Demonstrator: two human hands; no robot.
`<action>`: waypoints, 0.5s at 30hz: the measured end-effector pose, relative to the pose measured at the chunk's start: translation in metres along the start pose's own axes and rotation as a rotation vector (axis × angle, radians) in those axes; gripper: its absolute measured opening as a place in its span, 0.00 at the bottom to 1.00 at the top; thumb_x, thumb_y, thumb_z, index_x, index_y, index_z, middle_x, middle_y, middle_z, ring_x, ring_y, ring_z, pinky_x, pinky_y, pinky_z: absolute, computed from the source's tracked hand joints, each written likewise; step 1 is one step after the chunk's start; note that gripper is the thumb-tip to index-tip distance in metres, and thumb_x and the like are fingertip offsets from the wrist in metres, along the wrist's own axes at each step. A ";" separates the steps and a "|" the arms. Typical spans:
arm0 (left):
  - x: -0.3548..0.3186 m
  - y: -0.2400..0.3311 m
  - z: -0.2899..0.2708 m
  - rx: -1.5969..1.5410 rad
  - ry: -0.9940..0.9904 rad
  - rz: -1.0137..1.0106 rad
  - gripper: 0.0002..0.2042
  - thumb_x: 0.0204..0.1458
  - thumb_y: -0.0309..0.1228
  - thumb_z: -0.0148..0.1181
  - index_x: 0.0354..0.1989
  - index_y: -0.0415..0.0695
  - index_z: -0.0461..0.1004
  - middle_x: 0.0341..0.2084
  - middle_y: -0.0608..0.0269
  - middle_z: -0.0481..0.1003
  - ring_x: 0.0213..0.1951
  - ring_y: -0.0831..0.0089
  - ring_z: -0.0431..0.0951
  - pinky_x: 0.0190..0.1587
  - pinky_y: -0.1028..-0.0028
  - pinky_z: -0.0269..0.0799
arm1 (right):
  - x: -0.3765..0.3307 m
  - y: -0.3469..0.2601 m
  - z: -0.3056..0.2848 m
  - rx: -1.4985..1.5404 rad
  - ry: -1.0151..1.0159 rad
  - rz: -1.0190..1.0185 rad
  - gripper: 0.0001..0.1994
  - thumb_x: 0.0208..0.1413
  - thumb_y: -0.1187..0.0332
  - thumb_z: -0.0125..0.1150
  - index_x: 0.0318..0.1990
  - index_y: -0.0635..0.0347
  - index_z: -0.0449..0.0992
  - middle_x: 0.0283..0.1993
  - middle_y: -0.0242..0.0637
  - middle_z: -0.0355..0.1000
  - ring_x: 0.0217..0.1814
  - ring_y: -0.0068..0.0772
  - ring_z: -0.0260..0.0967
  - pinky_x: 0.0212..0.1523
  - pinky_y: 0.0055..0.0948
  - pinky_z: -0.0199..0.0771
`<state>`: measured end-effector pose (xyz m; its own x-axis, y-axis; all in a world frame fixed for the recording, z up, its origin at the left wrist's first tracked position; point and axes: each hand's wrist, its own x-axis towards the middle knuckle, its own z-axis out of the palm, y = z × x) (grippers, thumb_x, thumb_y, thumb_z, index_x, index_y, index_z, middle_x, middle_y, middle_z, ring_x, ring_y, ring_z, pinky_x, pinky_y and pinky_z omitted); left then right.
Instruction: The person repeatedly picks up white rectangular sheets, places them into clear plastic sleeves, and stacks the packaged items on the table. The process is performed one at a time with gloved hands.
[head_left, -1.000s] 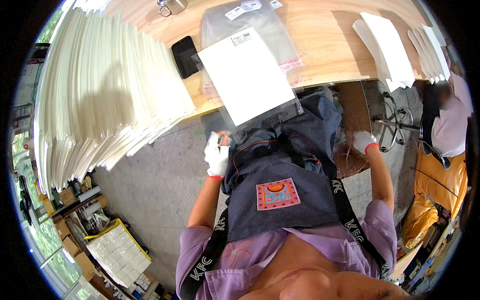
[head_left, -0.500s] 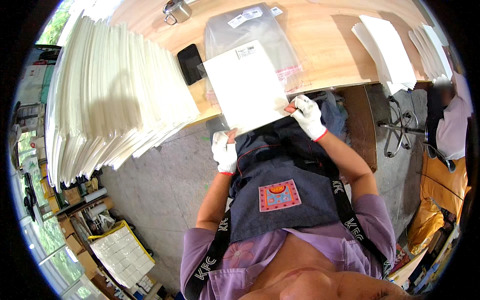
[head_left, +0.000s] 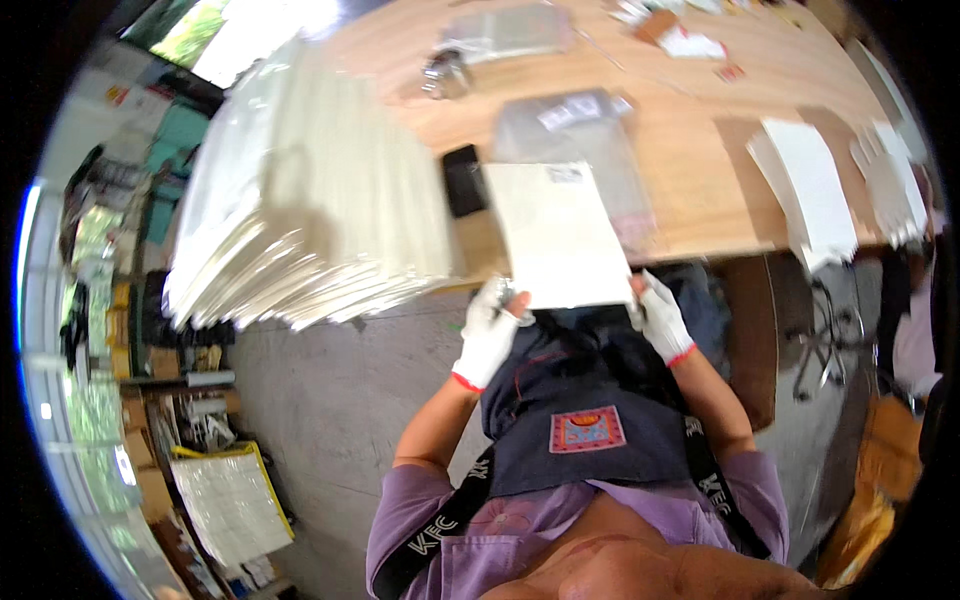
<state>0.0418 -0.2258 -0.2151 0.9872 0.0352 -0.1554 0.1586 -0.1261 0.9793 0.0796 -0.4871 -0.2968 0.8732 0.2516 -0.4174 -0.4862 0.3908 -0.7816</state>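
Note:
A flat cream-white packet [head_left: 560, 235] with a small printed label at its far end lies over the table's front edge, nearest my body. It seems to be in clear film. My left hand [head_left: 490, 335], in a white knit glove with bare fingertips showing, pinches its near left corner. At the near right corner my right hand [head_left: 660, 318], gloved the same way, is closed on its edge. Beneath and behind the packet lies a pile of clear plastic bags [head_left: 612, 145] with white labels at the far end. A black phone [head_left: 462, 180] rests left of the packet.
On the left a tall stack of film-wrapped cream packets [head_left: 340, 190] overhangs the wooden table's [head_left: 690, 150] front edge. White sheets [head_left: 805, 190] stand at the right, and a metal mug [head_left: 446, 75] at the back. A chair base [head_left: 828, 340] and another person [head_left: 912, 335] are at far right.
The view has shifted, showing more of the table's back. Both hands still hold the packet's near corners, now more level with each other, and the packet lies straighter.

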 end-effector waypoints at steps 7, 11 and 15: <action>-0.070 0.154 -0.057 0.838 0.188 0.613 0.15 0.48 0.37 0.60 0.35 0.38 0.70 0.19 0.59 0.69 0.20 0.66 0.72 0.25 0.71 0.67 | -0.019 -0.074 0.093 0.028 -0.346 -0.161 0.11 0.58 0.59 0.51 0.33 0.58 0.67 0.19 0.27 0.64 0.15 0.18 0.57 0.14 0.18 0.53; -0.103 0.205 -0.096 0.852 0.548 0.852 0.09 0.46 0.23 0.54 0.37 0.36 0.70 0.21 0.61 0.69 0.23 0.73 0.70 0.25 0.77 0.65 | -0.023 -0.143 0.174 -0.198 -0.403 -0.348 0.12 0.57 0.59 0.52 0.32 0.60 0.68 0.17 0.27 0.63 0.14 0.17 0.55 0.14 0.18 0.51; -0.095 0.251 -0.151 0.277 0.817 0.700 0.15 0.58 0.32 0.43 0.43 0.33 0.70 0.22 0.73 0.68 0.21 0.92 0.61 0.20 0.90 0.50 | -0.009 -0.203 0.282 -0.202 -0.712 -0.396 0.13 0.55 0.59 0.54 0.27 0.58 0.71 0.16 0.25 0.63 0.13 0.14 0.53 0.13 0.17 0.50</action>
<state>-0.0141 -0.1116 0.0651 0.5693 0.4998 0.6527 -0.3315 -0.5870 0.7386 0.1609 -0.3189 -0.0034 0.7156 0.6542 0.2447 -0.0737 0.4191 -0.9050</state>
